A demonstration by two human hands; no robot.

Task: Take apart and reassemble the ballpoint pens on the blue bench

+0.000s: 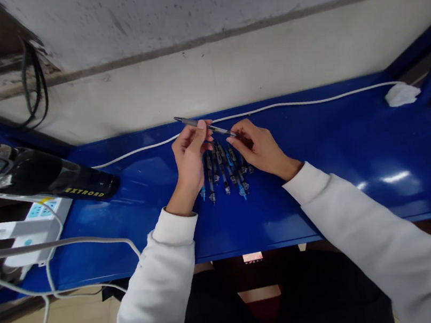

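Above the blue shelf I hold a slim dark pen [216, 128] between both hands, its grey tip end pointing up and to the left. My left hand [193, 151] is closed, thumb and fingers pinching the pen near its grip. With the fingertips of my right hand [257, 147] I pinch its other end, so that end is partly hidden. Beneath the hands several pens [222, 168] lie side by side in a loose bunch, some with blue parts and some black or grey with clear ends. My left hand covers some of their upper ends.
On the left a black bottle [80, 179] lies tilted beside a white power strip [35, 231] with plugs and loose cables. A white cable [291, 103] runs along the back of the blue shelf [361, 161] to a white lump [402, 94]. A wall stands behind.
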